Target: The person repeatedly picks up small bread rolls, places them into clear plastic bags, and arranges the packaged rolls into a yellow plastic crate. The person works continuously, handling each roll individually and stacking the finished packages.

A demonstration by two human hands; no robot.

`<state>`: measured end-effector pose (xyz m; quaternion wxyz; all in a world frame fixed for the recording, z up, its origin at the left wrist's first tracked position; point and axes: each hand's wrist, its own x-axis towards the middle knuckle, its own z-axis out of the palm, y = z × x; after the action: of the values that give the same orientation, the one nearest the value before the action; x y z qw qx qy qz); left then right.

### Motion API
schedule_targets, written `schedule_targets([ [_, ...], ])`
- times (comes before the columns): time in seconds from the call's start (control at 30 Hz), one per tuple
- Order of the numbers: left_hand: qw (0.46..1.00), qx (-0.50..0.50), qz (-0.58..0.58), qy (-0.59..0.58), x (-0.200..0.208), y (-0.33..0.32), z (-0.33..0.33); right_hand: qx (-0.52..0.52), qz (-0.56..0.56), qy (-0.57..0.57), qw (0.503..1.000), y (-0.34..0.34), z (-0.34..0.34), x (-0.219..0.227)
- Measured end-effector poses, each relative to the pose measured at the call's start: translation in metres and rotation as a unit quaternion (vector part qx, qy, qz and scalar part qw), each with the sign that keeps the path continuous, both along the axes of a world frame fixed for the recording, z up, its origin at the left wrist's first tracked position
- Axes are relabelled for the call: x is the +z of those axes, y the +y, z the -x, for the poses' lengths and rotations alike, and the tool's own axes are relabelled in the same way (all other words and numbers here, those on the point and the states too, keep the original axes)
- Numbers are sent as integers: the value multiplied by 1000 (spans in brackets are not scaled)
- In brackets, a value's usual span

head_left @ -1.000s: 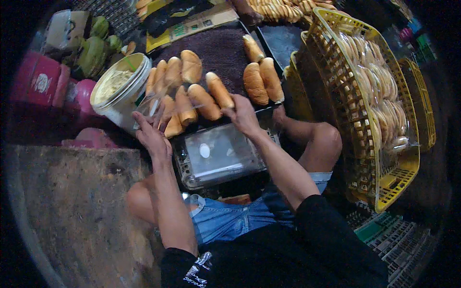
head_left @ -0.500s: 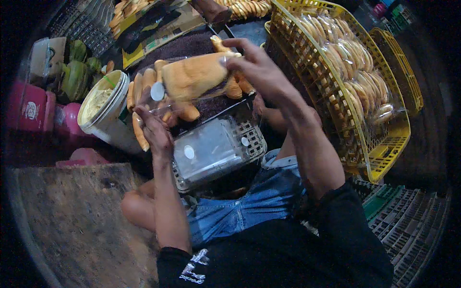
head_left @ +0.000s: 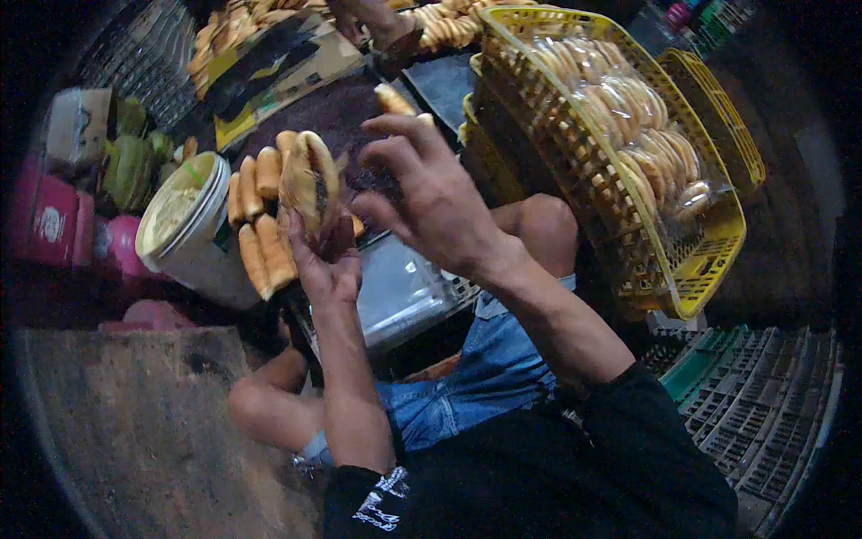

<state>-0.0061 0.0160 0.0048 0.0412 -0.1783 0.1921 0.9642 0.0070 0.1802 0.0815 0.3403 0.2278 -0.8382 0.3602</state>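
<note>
My left hand [head_left: 325, 268] is closed around the lower end of a split bread roll [head_left: 305, 193], which stands nearly upright with its cut side turned toward the right and something dark in the slit. My right hand [head_left: 435, 193] hovers to the right of it, fingers bent and apart, with nothing visible in them. Several golden rolls [head_left: 260, 247] lie side by side just left of the held one. Beneath and beyond my hands spreads a dark purple crumbly mass [head_left: 310, 108]. A stack of clear plastic bags [head_left: 404, 292] lies near my lap, partly behind my forearms.
A white bucket of pale cream [head_left: 184, 216] stands at left, beside pink containers [head_left: 54, 211] and green fruit-like things [head_left: 130, 171]. At right, a yellow crate [head_left: 709, 269] holds bagged flat breads [head_left: 628, 117]. Another person's hand [head_left: 386, 27] is at the far side, near piled bread.
The bread was stretched between both hands; now it is upright in my left hand alone. My right hand has let go and moved down toward me.
</note>
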Motion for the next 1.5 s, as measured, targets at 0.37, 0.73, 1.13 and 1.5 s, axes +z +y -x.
schedule_targets([
  [0.37, 952, -134, 222, 166, 28, 90, -13, -95, -244, 52, 964, 73, -59, 59],
  [0.73, 255, -570, 778, 67, -96, 8, -31, -522, -174, -226, 804, 347, -178, 112],
  [1.13, 416, -520, 745, 47, -108, -2, -34, -634, -64, -521, 568, 482, -175, 7],
  [1.5, 556, -508, 647, 117, -42, -6, -49, -505, -135, -74, 849, 319, -99, 58],
])
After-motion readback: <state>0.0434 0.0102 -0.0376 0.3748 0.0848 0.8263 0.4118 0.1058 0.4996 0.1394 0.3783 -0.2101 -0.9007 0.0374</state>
